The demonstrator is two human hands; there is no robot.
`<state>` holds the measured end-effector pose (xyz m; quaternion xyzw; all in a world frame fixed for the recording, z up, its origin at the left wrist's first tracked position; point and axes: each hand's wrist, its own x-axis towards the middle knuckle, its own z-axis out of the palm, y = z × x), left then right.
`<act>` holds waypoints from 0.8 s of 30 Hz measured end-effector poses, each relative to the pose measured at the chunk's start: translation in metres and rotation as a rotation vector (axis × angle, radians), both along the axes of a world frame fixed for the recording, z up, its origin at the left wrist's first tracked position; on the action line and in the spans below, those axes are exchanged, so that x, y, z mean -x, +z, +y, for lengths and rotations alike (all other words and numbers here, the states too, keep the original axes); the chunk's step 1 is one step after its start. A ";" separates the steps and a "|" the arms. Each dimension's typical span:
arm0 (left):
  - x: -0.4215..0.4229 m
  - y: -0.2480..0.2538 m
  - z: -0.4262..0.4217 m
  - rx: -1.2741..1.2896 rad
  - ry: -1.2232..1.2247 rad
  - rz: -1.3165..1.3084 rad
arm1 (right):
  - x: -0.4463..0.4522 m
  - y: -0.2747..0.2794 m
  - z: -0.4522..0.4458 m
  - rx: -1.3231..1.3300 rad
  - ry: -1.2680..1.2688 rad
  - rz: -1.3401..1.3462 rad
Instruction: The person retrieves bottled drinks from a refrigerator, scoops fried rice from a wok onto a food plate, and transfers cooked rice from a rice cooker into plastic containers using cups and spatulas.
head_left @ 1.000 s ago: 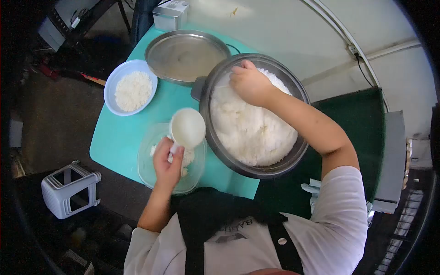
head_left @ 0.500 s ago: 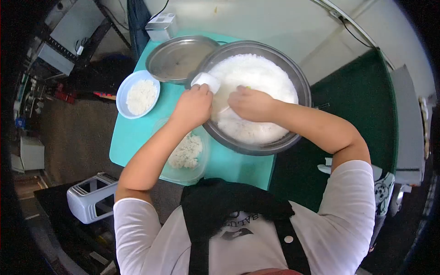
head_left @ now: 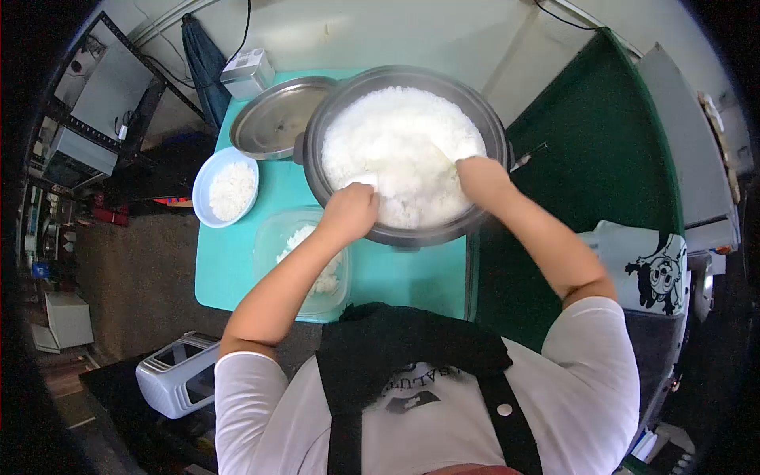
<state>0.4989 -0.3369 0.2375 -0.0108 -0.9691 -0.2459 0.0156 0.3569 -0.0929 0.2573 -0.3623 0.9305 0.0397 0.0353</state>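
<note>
Cooked white rice (head_left: 400, 127) fills a large round dark-rimmed pot (head_left: 315, 131). At the pot's near-left edge, my left hand (head_left: 354, 212) is closed on a small white piece (head_left: 366, 181), which looks flat; I cannot make out its kind. My right hand (head_left: 483, 184) is closed at the right side of the pot, over the rice. From it a pale, blurred rice paddle (head_left: 437, 153) points up and left into the rice; its handle is hidden in my fist.
On the turquoise table (head_left: 396, 281) stand a blue bowl of rice (head_left: 201, 196), a clear plastic container (head_left: 269, 237) with rice, a round metal lid or tray (head_left: 265, 127) and a silver box (head_left: 248, 75). A green surface (head_left: 586, 158) lies to the right.
My right hand has moved right across the rice to the pot's right side. My left hand has come lower, nearer me, with the white piece. The head view has shifted.
</note>
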 end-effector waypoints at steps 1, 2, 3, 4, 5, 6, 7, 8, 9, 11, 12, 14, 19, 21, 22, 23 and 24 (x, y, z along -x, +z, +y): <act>0.001 -0.001 0.003 -0.068 0.052 -0.020 | -0.020 0.007 -0.003 0.037 -0.060 -0.049; 0.001 -0.003 0.006 -0.136 0.105 -0.040 | -0.033 0.007 -0.005 0.071 -0.130 -0.116; 0.002 -0.005 0.010 -0.136 0.101 -0.042 | -0.042 0.008 -0.008 0.071 -0.134 -0.117; 0.003 -0.008 0.014 -0.239 0.138 -0.043 | -0.051 0.009 -0.010 0.113 -0.157 -0.152; 0.005 -0.011 0.017 -0.341 0.176 -0.042 | -0.058 0.009 -0.014 0.156 -0.179 -0.185; 0.008 -0.014 0.021 -0.340 0.173 -0.041 | -0.063 0.008 -0.019 0.170 -0.199 -0.239; 0.011 -0.017 0.026 -0.436 0.222 -0.050 | -0.072 0.010 -0.022 0.173 -0.201 -0.238; 0.015 -0.021 0.028 -0.532 0.271 -0.057 | -0.084 0.013 -0.025 0.228 -0.185 -0.208; 0.019 -0.023 0.029 -0.529 0.267 -0.054 | -0.092 0.015 -0.029 0.284 -0.168 -0.177; 0.027 -0.029 0.031 -0.602 0.279 -0.082 | -0.097 0.003 -0.034 0.268 -0.188 -0.159; 0.029 -0.032 0.033 -0.602 0.276 -0.080 | -0.102 0.002 -0.036 0.271 -0.175 -0.136; 0.033 -0.036 0.036 -0.680 0.298 -0.021 | -0.109 0.007 -0.039 0.275 -0.163 -0.113; 0.034 -0.015 0.025 -0.714 0.298 -0.006 | -0.117 0.018 -0.049 0.276 -0.175 0.018; 0.034 -0.010 0.020 -0.714 0.195 0.124 | -0.113 0.018 -0.055 0.285 -0.159 0.059; 0.036 -0.013 0.017 -0.640 0.180 0.157 | -0.115 0.018 -0.057 0.297 -0.151 0.108; 0.032 -0.008 0.015 -0.639 0.189 0.158 | -0.119 0.019 -0.059 0.297 -0.143 0.104; 0.029 -0.001 0.011 -0.657 0.198 0.150 | -0.122 0.023 -0.062 0.330 -0.107 0.170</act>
